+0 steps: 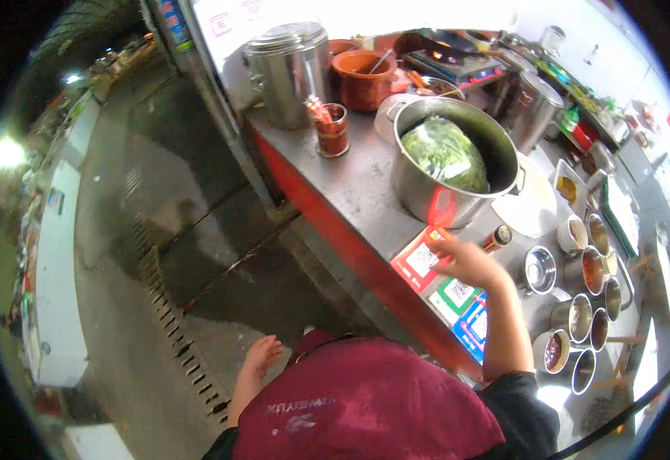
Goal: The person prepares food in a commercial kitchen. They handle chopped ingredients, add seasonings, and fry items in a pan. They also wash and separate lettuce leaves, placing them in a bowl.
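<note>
My right hand [469, 264] reaches over the metal counter, its fingers stretched out above a red card [419, 261] printed with a square code. Whether the fingertips touch the card I cannot tell. Below it lie a green card [454, 297] and a blue card [473, 328]. A small can [497, 239] stands just beyond this hand. Farther back, a large steel pot [457, 201] holds a clear plastic bag of green leafy vegetables [443, 149]. Off the counter's left side, my left hand [264, 353] hangs over the floor with its fingers extended and nothing in it.
Several steel cups of sauces [580, 318] crowd the right side beside a steel bowl [539, 270]. At the back stand a tall lidded steel pot [293, 77], a brown clay pot [365, 80] and a lit stove [453, 65]. The counter's red edge [312, 203] borders the floor.
</note>
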A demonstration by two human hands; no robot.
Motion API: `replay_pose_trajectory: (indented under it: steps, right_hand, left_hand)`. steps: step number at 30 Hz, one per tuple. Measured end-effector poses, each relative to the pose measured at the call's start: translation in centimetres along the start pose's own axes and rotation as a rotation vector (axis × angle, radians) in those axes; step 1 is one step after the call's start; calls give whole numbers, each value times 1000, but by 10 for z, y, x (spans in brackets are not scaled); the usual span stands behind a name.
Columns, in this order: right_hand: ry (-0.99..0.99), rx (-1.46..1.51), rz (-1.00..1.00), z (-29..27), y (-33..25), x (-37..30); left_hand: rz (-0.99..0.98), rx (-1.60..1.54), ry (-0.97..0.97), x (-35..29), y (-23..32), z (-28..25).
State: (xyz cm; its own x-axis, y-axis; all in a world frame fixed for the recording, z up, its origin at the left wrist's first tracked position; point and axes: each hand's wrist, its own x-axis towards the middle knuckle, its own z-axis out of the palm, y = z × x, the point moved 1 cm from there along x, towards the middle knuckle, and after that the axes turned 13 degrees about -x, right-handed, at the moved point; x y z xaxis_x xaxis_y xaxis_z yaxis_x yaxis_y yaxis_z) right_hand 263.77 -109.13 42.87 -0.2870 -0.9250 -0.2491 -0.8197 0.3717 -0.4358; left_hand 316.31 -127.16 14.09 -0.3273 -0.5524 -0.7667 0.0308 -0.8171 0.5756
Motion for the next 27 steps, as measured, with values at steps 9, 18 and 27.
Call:
replay_pose_trajectory:
  steps: [9, 18, 27]
  right_hand:
    - [873, 337, 536, -75, 130, 71]
    - [701, 229, 1200, -107, 260, 90]
    - [1003, 421, 1009, -128, 150, 96]
  left_hand:
    - [-48, 534, -413, 146, 178, 235]
    - [-170, 620, -817, 136, 288, 566]
    - [-218, 574, -762, 149, 294, 547]
